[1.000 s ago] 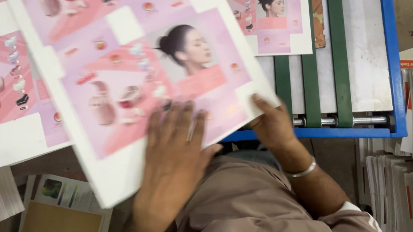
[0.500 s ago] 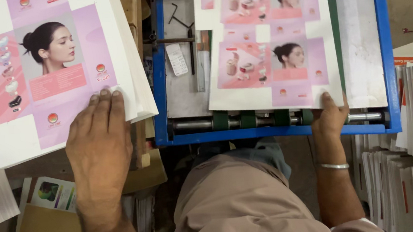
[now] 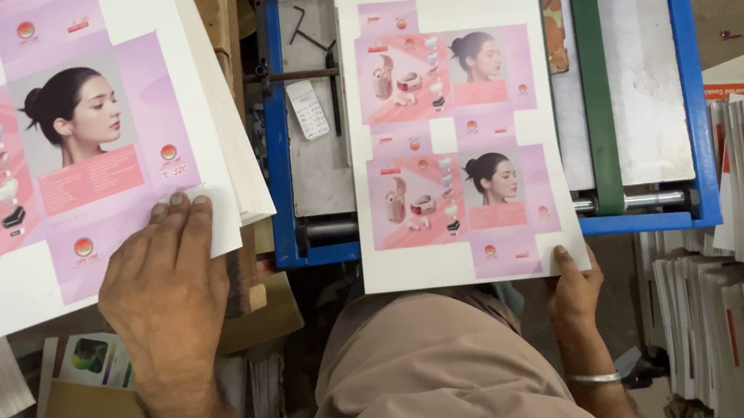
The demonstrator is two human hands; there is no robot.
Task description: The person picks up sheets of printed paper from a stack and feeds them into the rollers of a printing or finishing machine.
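Head view: left hand (image 3: 163, 281) lies flat, fingers together, on the corner of the pink printed stack (image 3: 71, 155). Right hand (image 3: 573, 285) pinches the near corner of a printed sheet (image 3: 456, 139) lying on the blue-framed feeder (image 3: 687, 119).

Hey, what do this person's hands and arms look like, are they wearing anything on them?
Both hands are bare: no gloves, no rings visible. The left hand and its forearm show no sleeve, watch or band. The right hand has a thin silver metal bangle around the wrist, and its forearm is bare too.
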